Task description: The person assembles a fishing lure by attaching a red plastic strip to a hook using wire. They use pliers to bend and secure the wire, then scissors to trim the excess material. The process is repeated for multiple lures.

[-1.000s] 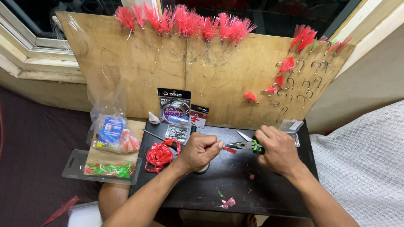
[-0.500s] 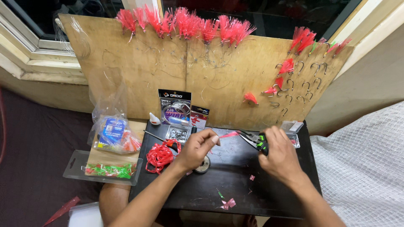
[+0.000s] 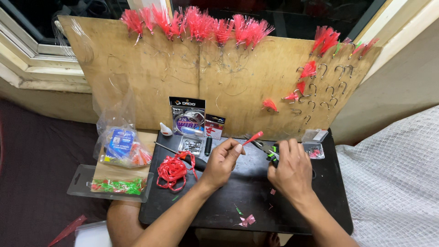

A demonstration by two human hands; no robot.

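Note:
My left hand pinches a small red feathered lure and holds it up over the black tabletop. My right hand grips green-handled scissors, their blades pointing at the lure's base. Behind both stands a wooden board with red feather lures along its top edge and bare hooks hung at its right.
A bundle of red ribbon lies left of my left hand. Small hook boxes, a black spool, wire packets and a clear box sit at the back. Plastic bags and a green-tinsel tray lie left. Scraps litter the front.
My left hand has lifted the red lure up and to the right. My right hand has brought the scissors toward it and turned more upright.

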